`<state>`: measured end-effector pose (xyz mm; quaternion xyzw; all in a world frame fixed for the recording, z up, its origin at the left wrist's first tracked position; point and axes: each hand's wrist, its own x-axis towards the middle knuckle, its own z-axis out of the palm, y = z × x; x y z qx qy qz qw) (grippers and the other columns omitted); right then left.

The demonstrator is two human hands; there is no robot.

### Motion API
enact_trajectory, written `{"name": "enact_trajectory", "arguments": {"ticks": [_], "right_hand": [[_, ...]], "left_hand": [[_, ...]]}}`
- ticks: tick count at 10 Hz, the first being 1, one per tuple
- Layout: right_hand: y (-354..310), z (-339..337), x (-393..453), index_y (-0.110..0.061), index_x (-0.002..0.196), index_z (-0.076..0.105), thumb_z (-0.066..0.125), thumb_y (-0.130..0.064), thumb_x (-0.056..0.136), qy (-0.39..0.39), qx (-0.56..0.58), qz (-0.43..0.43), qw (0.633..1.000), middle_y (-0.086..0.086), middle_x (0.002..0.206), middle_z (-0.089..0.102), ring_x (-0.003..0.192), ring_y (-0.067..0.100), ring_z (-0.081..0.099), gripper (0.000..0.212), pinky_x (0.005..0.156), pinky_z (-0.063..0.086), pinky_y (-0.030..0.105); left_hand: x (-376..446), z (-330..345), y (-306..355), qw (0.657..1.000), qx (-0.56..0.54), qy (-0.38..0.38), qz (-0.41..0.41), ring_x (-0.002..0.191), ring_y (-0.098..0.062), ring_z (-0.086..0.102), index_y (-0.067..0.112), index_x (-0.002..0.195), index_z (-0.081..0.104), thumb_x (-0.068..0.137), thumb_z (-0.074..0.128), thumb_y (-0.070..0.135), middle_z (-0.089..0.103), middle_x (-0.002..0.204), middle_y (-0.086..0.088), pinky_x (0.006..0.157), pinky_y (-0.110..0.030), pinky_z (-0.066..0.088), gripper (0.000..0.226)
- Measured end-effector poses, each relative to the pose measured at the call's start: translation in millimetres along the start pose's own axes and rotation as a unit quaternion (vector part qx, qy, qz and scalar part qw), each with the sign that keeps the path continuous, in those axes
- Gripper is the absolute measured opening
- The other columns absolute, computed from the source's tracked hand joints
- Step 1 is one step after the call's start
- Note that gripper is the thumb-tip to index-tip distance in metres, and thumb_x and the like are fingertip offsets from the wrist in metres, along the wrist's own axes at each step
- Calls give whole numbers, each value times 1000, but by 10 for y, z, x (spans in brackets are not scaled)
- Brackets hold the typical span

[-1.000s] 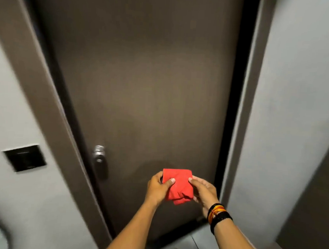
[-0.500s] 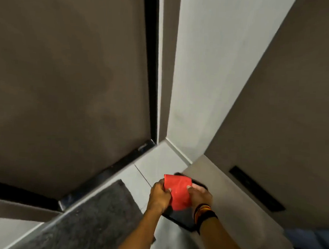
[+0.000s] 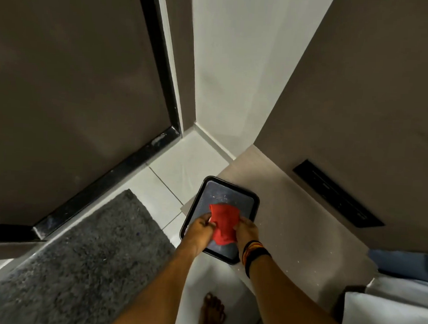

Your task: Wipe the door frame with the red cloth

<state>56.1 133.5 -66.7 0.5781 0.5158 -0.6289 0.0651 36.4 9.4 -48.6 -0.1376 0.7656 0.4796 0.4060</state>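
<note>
Head view looks steeply down at my two hands, which meet over a black tray point(image 3: 252, 196). Between them I hold the red cloth point(image 3: 223, 224): a bright, plain red piece, bunched and loosely folded, with soft creases and an uneven lower edge that hangs towards my wrists. My left hand point(image 3: 201, 226) pinches its left side, fingers curled closed on the fabric; my right hand point(image 3: 246, 229) grips the right side the same way, closed on the cloth. Dark and orange bands point(image 3: 255, 253) circle my right wrist.

The cloth sits above the middle of the tray, and I cannot tell whether it touches the tray's dusty, dark floor. The tray rests on the corner of a pale beige surface point(image 3: 291, 227) and juts out past its edge over the white floor tiles point(image 3: 183, 167).

The door frame point(image 3: 176, 60) rises up and to the left, well apart from the cloth, beside the brown door point(image 3: 76, 80) with its black edge strip point(image 3: 161, 60). A grey mat point(image 3: 79, 254) lies on the floor before the door. My bare foot point(image 3: 211, 312) shows below.
</note>
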Motion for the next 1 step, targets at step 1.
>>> {"name": "enact_trajectory", "arguments": {"ticks": [1], "right_hand": [[116,-21,-10,-11,155,39,38,-10,99,21,-63,-87,994,19,156,45,140,33,49,56,116,39,40]], "left_hand": [[-29,-33,-117,993,100,45,54,153,-23,37,21,164,26,112,36,32,31,170,-6,126,-32,30,54]]}}
